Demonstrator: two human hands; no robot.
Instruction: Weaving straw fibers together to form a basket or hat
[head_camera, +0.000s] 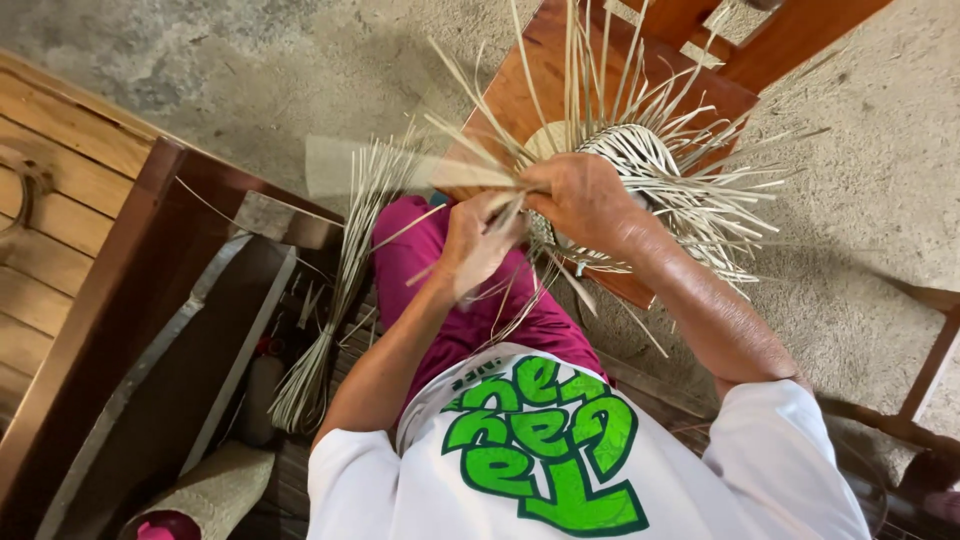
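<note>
Head view: both hands (478, 238) (583, 200) grip straw strands (470, 172); loose bundle (340, 290) beside; chair (530, 70) beneath.

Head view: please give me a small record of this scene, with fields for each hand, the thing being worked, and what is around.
left hand: closed on thin pale strips at the near edge of the woven piece
right hand: pressed on top of the woven piece, fingers pinching strips
woven piece: pale, rounded, half woven, loose ends sticking out all around
support: wooden chair, brown seat
nearby: bundle of strips hanging beside the magenta trousers
floor: grey concrete
</note>
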